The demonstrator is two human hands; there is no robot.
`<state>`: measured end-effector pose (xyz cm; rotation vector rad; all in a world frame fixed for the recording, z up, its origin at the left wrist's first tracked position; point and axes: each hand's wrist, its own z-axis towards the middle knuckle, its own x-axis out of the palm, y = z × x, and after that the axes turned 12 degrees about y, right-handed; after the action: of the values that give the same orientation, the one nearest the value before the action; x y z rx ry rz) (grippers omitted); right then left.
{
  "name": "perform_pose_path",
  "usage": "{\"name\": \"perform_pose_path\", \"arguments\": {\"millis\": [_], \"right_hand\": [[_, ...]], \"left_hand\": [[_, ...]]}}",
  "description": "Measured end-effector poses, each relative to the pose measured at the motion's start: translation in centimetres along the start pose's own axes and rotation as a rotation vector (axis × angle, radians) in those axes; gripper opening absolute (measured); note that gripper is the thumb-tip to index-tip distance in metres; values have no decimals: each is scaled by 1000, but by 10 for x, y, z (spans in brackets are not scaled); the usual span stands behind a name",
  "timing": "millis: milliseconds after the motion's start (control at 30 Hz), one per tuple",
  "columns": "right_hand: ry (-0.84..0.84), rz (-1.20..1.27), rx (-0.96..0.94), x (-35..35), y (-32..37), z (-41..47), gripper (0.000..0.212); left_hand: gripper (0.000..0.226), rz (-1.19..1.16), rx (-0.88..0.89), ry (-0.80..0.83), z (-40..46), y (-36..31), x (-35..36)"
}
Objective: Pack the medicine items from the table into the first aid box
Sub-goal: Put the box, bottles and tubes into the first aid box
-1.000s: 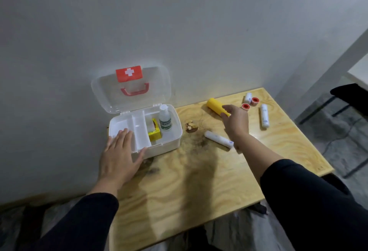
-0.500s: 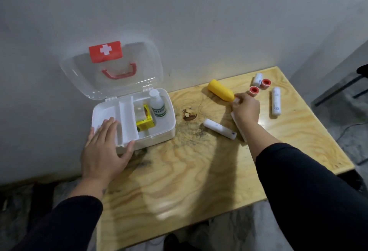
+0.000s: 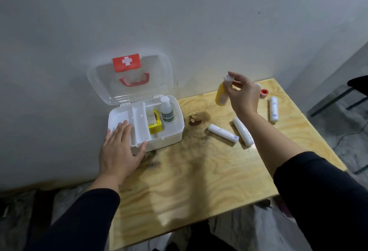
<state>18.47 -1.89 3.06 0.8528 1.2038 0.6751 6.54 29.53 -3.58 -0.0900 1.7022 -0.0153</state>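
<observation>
Yellow bottle [image 3: 221, 96] half-hidden, cap pinched in right hand [image 3: 243, 96] fingers; left hand [image 3: 119, 148] flat, empty, on box [image 3: 171, 134].

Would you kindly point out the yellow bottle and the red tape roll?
yellow bottle [image 3: 221, 94]: head view, on its yellow body.
red tape roll [image 3: 264, 92]: head view, on its red top face.

I see a table [image 3: 199, 171] of pale plywood, grain showing, faintly glossy and stained dark in places. The first aid box [image 3: 171, 131] looks smooth white plastic, its lid [image 3: 159, 83] clear plastic. The yellow bottle [image 3: 222, 95] seems matt plastic.
</observation>
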Motion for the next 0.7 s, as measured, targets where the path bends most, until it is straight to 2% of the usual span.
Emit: {"name": "perform_pose_path", "arguments": {"millis": [133, 300, 467, 700], "right_hand": [[51, 50, -91, 5, 50, -24, 30], [164, 123, -99, 34, 84, -53, 30], [272, 75, -75, 70, 78, -71, 30], [360, -121, -103, 107, 51, -79, 30]], "left_hand": [[89, -7, 18, 24, 0, 1, -4], [89, -28, 4, 74, 2, 1, -8], [89, -1, 18, 100, 1, 2, -8], [93, 23, 31, 117, 1, 3, -8]]}}
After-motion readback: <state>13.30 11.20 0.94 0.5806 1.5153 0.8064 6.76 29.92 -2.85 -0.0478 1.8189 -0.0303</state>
